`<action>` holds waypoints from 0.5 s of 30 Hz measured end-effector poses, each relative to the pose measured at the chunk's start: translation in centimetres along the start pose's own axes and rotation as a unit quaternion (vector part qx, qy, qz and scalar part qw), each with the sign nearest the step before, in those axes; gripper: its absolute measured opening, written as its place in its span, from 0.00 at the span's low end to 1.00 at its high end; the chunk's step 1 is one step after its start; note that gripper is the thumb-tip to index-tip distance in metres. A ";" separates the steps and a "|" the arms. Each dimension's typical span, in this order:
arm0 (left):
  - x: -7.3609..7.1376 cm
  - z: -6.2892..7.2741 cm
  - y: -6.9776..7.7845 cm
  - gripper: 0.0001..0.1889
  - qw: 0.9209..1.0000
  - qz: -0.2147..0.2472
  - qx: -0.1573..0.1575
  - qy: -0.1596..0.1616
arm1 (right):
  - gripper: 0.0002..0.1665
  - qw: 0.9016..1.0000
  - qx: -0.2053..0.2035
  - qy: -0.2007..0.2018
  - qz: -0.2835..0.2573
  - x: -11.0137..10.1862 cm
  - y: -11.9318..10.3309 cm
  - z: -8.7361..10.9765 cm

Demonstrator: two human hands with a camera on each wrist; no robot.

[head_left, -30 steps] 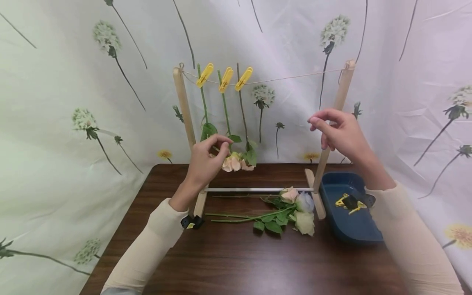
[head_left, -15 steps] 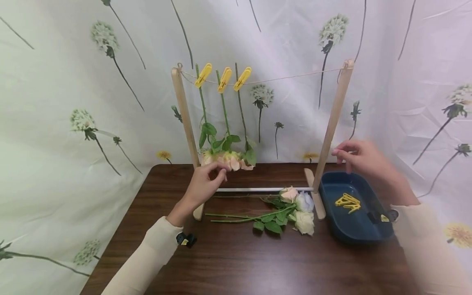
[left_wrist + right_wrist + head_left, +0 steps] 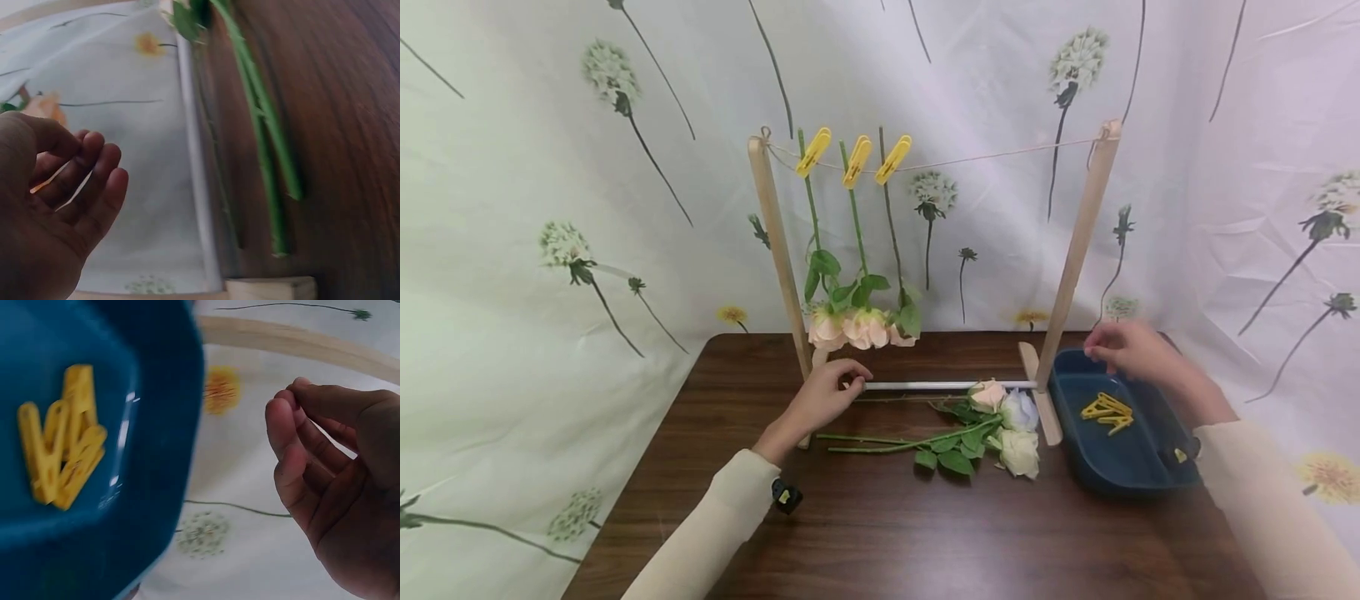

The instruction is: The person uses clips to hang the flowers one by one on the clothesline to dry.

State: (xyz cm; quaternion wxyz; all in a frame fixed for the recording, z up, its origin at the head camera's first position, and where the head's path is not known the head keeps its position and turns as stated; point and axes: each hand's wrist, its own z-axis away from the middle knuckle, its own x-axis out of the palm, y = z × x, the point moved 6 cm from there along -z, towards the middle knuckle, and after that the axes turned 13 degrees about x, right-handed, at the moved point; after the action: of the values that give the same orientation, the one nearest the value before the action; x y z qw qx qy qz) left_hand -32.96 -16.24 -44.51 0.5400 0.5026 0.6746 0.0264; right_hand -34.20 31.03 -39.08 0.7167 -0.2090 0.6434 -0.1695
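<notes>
My left hand [image 3: 827,397], loosely curled and holding nothing, hovers beside the stems of the roses lying on the table; the left wrist view has these green stems [image 3: 265,131] to its right. My right hand [image 3: 1123,354] is over the far end of the blue basin [image 3: 1101,475], thumb and fingertips close together with nothing between them. Yellow clothespins [image 3: 65,440] lie in that basin. On the table rest a peach rose [image 3: 987,396], a lilac one and a cream rose [image 3: 1020,452]. Three peach roses [image 3: 867,328] hang upside down from the string [image 3: 992,156], each by a yellow clothespin [image 3: 857,162].
A wooden frame stands across the table, with a left post [image 3: 778,250], a right post [image 3: 1081,242] and a white crossbar [image 3: 925,386] low between them. Its right foot [image 3: 1048,418] is beside the basin. A flower-printed curtain [image 3: 700,108] hangs behind.
Both hands have come down from beside the frame, the left toward the lying stems, the right outward and over the basin. The hanging roses and clothespins stay in place.
</notes>
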 end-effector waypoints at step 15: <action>2.3 0.4 -3.3 0.09 0.984 -0.161 0.001 -0.077 | 0.10 0.988 -0.026 -0.075 0.133 3.7 3.7 -1.3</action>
State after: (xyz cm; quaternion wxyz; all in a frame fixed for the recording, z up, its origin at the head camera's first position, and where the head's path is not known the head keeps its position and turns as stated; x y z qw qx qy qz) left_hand -34.56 -16.45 -48.21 0.5874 0.3882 0.7029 -0.1004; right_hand -35.17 32.22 -44.29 0.7733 -0.1524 0.6141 -0.0398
